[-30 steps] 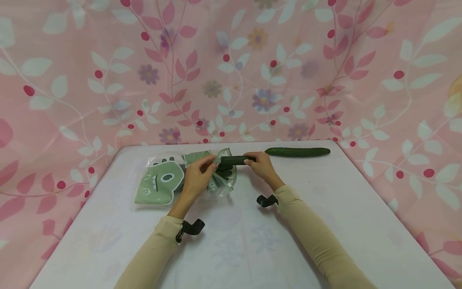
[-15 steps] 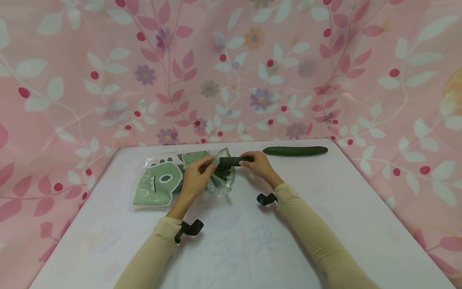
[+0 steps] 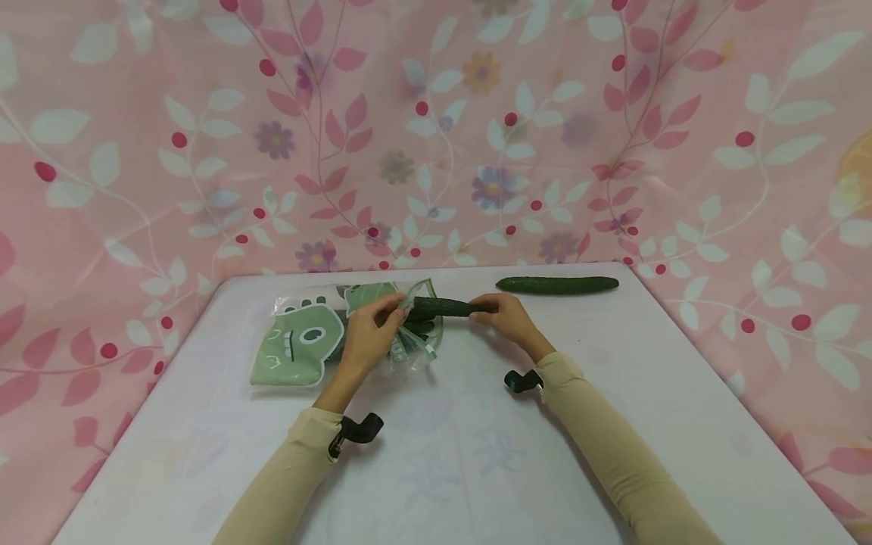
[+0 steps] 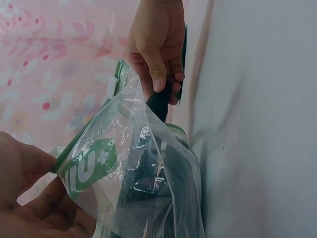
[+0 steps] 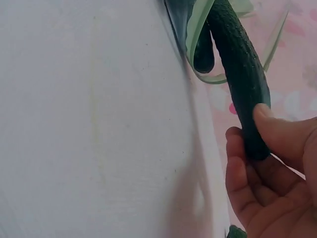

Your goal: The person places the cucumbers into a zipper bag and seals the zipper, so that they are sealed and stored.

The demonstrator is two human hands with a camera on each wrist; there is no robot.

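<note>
A clear zip bag (image 3: 300, 356) with a green cartoon print lies on the table, its mouth facing right. My left hand (image 3: 371, 333) pinches the upper edge of that mouth, and the left wrist view shows the green zip strip (image 4: 74, 146) between finger and thumb. My right hand (image 3: 507, 322) holds the outer end of a dark green cucumber (image 5: 240, 69) between thumb and fingers. The other end of this cucumber reaches into the bag's mouth. Another cucumber (image 5: 204, 54) is inside the bag, just within the opening.
One more cucumber (image 3: 559, 285) lies by itself near the table's back right edge. A white cloth covers the table (image 3: 450, 454). Behind it hangs a pink floral curtain (image 3: 436, 151).
My right hand has moved a little to the right and toward me, and more of the held cucumber shows outside the bag. The left hand stays on the bag's edge.
</note>
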